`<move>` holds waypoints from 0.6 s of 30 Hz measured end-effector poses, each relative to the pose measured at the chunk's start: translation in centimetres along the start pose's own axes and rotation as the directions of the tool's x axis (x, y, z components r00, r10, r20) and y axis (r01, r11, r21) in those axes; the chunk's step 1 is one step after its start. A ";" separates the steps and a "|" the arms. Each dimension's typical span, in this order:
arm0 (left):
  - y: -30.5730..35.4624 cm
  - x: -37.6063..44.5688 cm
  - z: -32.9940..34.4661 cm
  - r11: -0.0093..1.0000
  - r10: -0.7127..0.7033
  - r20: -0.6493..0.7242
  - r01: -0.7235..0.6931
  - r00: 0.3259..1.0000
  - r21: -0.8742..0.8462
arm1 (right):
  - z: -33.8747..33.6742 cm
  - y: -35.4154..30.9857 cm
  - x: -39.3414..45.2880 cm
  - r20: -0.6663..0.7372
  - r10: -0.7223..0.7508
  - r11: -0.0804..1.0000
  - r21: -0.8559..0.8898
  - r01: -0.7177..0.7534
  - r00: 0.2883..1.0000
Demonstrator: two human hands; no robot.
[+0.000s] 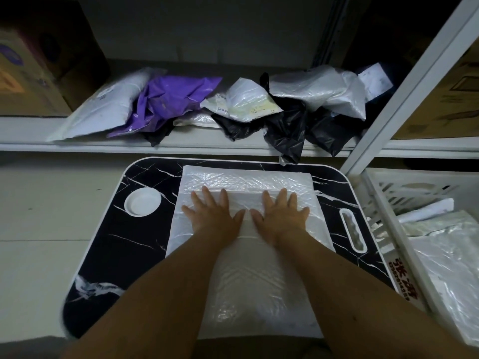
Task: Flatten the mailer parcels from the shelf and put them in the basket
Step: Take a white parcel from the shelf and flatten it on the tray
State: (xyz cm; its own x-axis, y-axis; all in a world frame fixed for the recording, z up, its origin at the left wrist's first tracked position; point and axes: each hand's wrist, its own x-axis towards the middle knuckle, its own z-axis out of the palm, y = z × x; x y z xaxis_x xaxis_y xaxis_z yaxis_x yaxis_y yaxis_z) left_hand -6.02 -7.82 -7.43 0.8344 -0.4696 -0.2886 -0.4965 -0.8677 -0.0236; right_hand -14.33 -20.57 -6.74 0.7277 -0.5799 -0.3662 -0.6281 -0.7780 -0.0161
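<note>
A large white bubble mailer (246,275) lies flat on the black marble-pattern table (103,255). My left hand (211,213) and my right hand (281,213) both press down on its upper half, palms flat, fingers spread and straight, thumbs nearly touching. On the shelf (31,141) behind lie crumpled mailers: a white one (103,110), a purple one (168,99), a small white one (248,102), black ones (285,130) and a silvery one (324,92). The white basket (388,216) stands at the right, with flattened white mailers (445,260) inside.
A white round dish (142,202) sits in the table's left corner, and a slot handle (353,230) is near its right edge. Cardboard boxes (28,73) stand on the shelf at the left. A white shelf post (404,94) rises at the right.
</note>
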 end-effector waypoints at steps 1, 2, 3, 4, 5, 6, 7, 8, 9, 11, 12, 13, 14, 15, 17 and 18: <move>-0.1 0.0 -0.3 1.000 -0.013 0.015 0.013 1.000 -0.002 | -0.2 -0.1 0.0 -0.019 0.008 1.000 0.000 -0.008 1.000; -0.4 0.0 -0.8 1.000 -0.024 0.016 0.024 1.000 0.004 | -0.5 -0.4 -0.1 -0.052 0.014 1.000 -0.014 -0.014 0.999; -0.8 0.0 -1.5 0.999 -0.024 0.000 0.024 1.000 0.024 | -0.8 -0.7 -0.3 -0.087 0.023 0.999 -0.036 -0.026 0.996; -1.3 0.0 -2.2 0.999 -0.010 -0.029 0.011 1.000 0.051 | -1.2 -1.0 -0.4 -0.116 0.035 0.998 -0.054 -0.041 0.993; -2.1 0.0 -3.1 0.998 0.007 -0.063 -0.003 0.998 0.067 | -1.7 -1.6 -0.5 -0.141 0.039 0.997 -0.061 -0.048 0.989; -2.9 0.0 -3.9 0.998 0.020 -0.086 -0.014 0.996 0.061 | -2.1 -2.2 -0.6 -0.159 0.042 0.997 -0.062 -0.053 0.986; -3.8 0.1 -4.7 0.999 0.021 -0.113 -0.016 0.993 0.044 | -2.6 -2.8 -0.7 -0.177 0.038 0.997 -0.054 -0.048 0.983; -5.0 0.2 -5.4 1.000 0.011 -0.156 -0.006 0.988 0.031 | -3.2 -3.8 -0.7 -0.205 0.016 0.999 -0.045 -0.026 0.979; -6.1 0.3 -6.1 1.000 0.001 -0.199 0.005 0.980 0.025 | -3.7 -4.6 -0.7 -0.237 -0.009 0.999 -0.033 0.001 0.971; -8.3 0.6 -7.3 0.999 -0.031 -0.275 0.034 0.961 0.007 | -4.7 -6.5 -0.8 -0.313 -0.083 0.997 -0.018 0.081 0.946; -9.3 0.7 -7.8 0.999 -0.053 -0.310 0.052 0.949 -0.009 | -5.1 -7.3 -0.8 -0.354 -0.125 0.992 -0.019 0.127 0.927; -10.7 0.9 -8.4 0.996 -0.089 -0.347 0.084 0.934 -0.031 | -5.7 -8.6 -0.8 -0.400 -0.176 0.983 -0.030 0.179 0.899; -11.7 1.1 -8.9 0.992 -0.124 -0.375 0.115 0.918 -0.047 | -6.1 -9.4 -0.7 -0.443 -0.219 0.974 -0.041 0.224 0.869; -12.6 1.4 -9.5 0.987 -0.159 -0.398 0.150 0.903 -0.055 | -6.5 -10.3 -0.6 -0.480 -0.254 0.963 -0.047 0.264 0.840; -14.8 2.2 -10.4 0.975 -0.217 -0.431 0.214 0.876 -0.056 | -7.2 -12.4 -0.1 -0.528 -0.310 0.939 -0.040 0.342 0.791; -15.8 2.8 -10.9 0.969 -0.238 -0.437 0.241 0.868 -0.050 | -7.5 -13.6 0.3 -0.551 -0.338 0.923 -0.035 0.384 0.763</move>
State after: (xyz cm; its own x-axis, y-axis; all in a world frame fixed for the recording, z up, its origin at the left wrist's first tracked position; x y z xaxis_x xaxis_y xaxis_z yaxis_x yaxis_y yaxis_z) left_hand 6.78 2.84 2.56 0.9465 -0.2721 0.1733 -0.2685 -0.9623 -0.0442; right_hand -3.56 -11.97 0.35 0.9195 -0.3125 0.2386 -0.2907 -0.9489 -0.1228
